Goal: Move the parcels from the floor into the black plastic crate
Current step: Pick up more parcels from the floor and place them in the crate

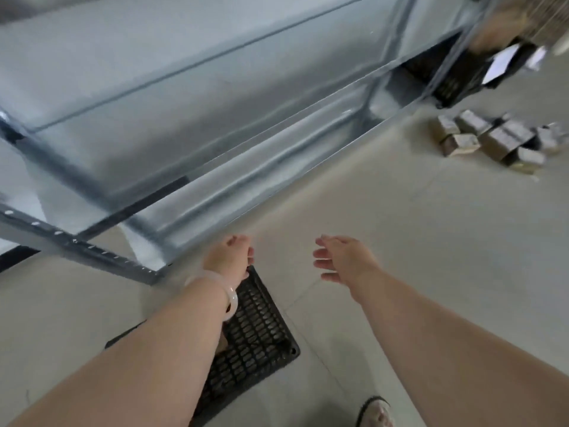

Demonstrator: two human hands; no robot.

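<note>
Standing at the near corner of the metal shelving rack [184, 97], arms stretched forward. Holding nothing in either left hand [229, 257] or right hand [338, 260]: fingers loose and spread, no grip on anything. Judged to be at the fetching step, with no parcel yet picked up. Looking across to the small cardboard parcels [492, 140], heaped on the floor off the rack's far end, well apart from both hands. Below the left forearm, just off the rack's near corner: a black plastic crate [261, 328], contents not visible. Next, probably: walk along the rack, stoop, take a parcel, carry it back. Also noted at the rack's far end: a second black crate [462, 75], blurred; cannot tell which one is meant.
</note>
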